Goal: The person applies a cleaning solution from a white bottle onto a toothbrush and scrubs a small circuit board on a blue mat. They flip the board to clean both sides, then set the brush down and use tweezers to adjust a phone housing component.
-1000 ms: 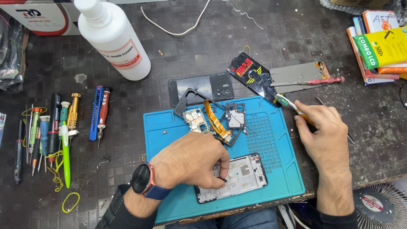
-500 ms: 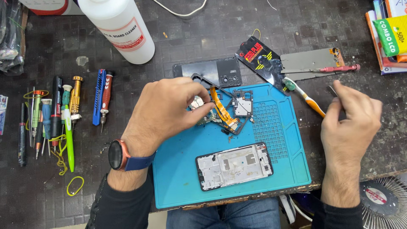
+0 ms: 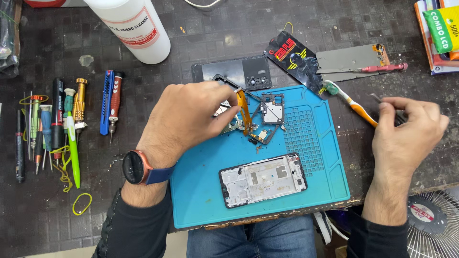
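An opened phone frame (image 3: 263,179) lies face down on the blue work mat (image 3: 201,200). My left hand (image 3: 189,119) reaches over the mat's upper part and pinches a small circuit board (image 3: 228,119) next to an orange flex cable (image 3: 244,110). A second board with a metal shield (image 3: 272,109) lies beside it. My right hand (image 3: 406,138) rests on the dark table right of the mat, closed around thin metal tweezers (image 3: 382,99). A smartwatch sits on my left wrist.
Screwdrivers and tools (image 3: 57,124) lie in a row at the left. A white bottle (image 3: 134,26) stands at the back. A black phone back cover (image 3: 234,74), a toothbrush (image 3: 351,102), a metal plate (image 3: 349,59) and a red screwdriver (image 3: 382,68) lie behind the mat. A fan (image 3: 432,224) sits at lower right.
My left hand left the phone frame and moved up to the small boards, now pinching one. My right hand shifted right, away from the toothbrush, onto the tweezers.
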